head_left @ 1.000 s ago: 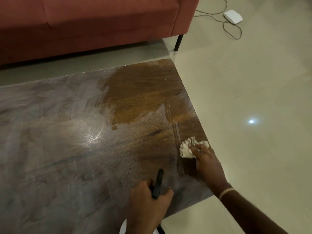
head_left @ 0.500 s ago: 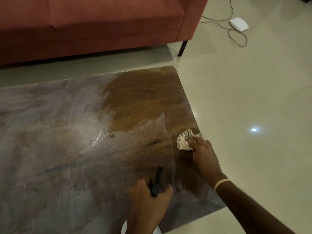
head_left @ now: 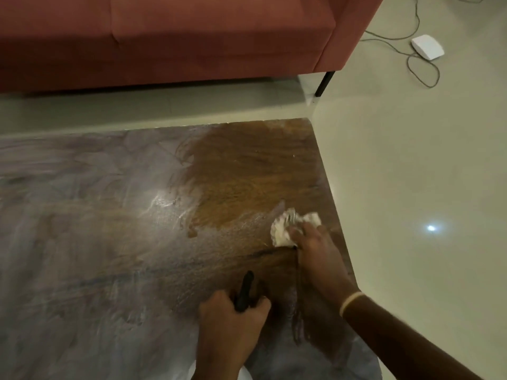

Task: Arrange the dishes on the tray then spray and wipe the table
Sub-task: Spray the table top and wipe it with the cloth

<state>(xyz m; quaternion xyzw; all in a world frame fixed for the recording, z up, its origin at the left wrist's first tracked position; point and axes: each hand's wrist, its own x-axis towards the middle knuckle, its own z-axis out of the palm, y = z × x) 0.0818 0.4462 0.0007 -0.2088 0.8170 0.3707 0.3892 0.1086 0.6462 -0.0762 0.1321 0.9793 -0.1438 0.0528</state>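
Observation:
A low wooden table (head_left: pixel 82 270) fills the left and middle of the view, its top covered in cloudy wet smears except for a clean brown patch (head_left: pixel 252 174) at the far right corner. My right hand (head_left: pixel 315 253) presses a crumpled white cloth (head_left: pixel 288 226) flat on the table near its right edge. My left hand (head_left: pixel 230 327) grips the black trigger head of a spray bottle (head_left: pixel 244 293) at the near edge; the bottle's white body is mostly hidden under the hand. No tray or dishes are in view.
A red sofa (head_left: pixel 164 37) stands just behind the table, with a black leg (head_left: pixel 323 83) at its right corner. Pale tiled floor (head_left: pixel 411 174) lies to the right. A white box with a trailing cable (head_left: pixel 427 47) sits on the floor at the far right.
My right hand has slid the cloth away from me along the table's right edge, leaving a darker wiped streak behind it. My left hand has kept its hold on the spray bottle.

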